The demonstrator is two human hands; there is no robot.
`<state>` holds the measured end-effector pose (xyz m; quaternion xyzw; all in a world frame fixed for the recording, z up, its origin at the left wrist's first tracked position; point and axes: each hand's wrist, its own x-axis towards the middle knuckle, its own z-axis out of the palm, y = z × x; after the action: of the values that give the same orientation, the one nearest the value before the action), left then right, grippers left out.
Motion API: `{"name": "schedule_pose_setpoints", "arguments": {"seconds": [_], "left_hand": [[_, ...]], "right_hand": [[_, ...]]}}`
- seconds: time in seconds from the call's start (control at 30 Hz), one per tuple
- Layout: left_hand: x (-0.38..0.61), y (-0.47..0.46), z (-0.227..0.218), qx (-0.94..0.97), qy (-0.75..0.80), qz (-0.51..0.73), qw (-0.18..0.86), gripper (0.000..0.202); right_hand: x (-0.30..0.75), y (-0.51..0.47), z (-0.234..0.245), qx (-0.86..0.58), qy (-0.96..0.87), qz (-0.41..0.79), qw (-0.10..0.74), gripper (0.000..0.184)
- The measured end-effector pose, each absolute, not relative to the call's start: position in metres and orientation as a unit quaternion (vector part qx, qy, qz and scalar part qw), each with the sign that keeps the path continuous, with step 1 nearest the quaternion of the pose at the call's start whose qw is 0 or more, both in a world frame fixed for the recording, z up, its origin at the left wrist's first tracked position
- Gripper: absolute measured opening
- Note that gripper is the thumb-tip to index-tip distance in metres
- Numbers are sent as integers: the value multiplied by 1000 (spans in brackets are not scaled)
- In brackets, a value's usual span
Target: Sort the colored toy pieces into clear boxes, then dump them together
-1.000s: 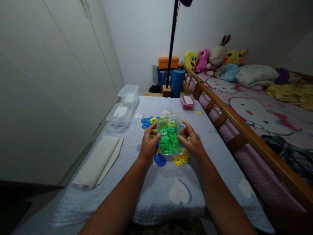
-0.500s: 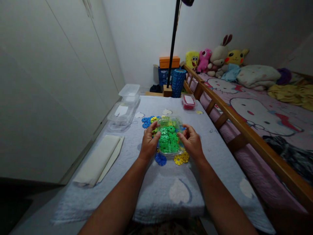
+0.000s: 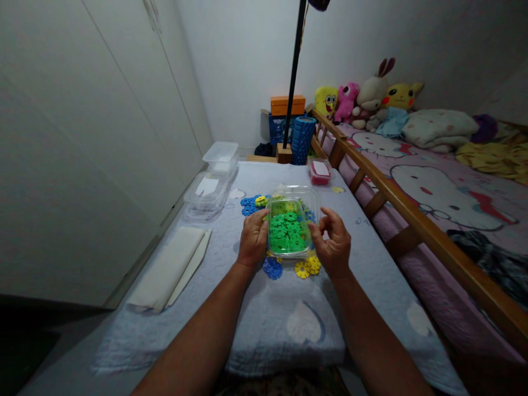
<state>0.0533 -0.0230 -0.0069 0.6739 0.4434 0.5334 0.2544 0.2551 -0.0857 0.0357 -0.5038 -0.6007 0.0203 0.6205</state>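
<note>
A clear plastic box [image 3: 287,255] filled with green snowflake-shaped pieces [image 3: 286,231] is held just above the blue-grey cloth [image 3: 268,324] on the table. My left hand [image 3: 252,239] grips its left side, thumb on the rim. My right hand [image 3: 335,242] is at its right edge with curled fingers and the thumb against the box. A clear lid [image 3: 307,195] appears tilted up behind the box. Loose blue pieces [image 3: 247,206] and yellow pieces [image 3: 307,268] lie under and around the box.
Two empty clear containers [image 3: 206,190] stand at the left, a small red box [image 3: 319,171] at the far right. Folded white sheets [image 3: 169,269] lie near the left edge. A wooden bed rail [image 3: 412,220] runs along the right. A black pole [image 3: 293,77] rises behind the table.
The box has risen slightly and its lid has come up at the back. My right hand slid to the right edge and its fingers curled in.
</note>
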Motion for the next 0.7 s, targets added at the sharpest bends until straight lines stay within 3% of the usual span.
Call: {"name": "schedule_pose_setpoints", "arguments": {"seconds": [0.2, 0.43, 0.5, 0.6, 0.7], "left_hand": [[52, -23, -7, 677, 440, 531, 257, 24], [55, -37, 1, 596, 507, 548, 294, 47], [51, -41, 5, 568, 552, 528, 308, 44], [47, -48, 9, 552, 572, 447, 411, 30], [49, -55, 15, 505, 530, 398, 553, 33]], "right_hand": [[265, -77, 34, -526, -484, 130, 688, 38], [283, -59, 16, -559, -373, 261, 693, 44], [285, -56, 13, -566, -354, 277, 691, 48], [285, -53, 11, -565, -329, 310, 690, 53], [283, -52, 11, -555, -303, 350, 691, 55]]}}
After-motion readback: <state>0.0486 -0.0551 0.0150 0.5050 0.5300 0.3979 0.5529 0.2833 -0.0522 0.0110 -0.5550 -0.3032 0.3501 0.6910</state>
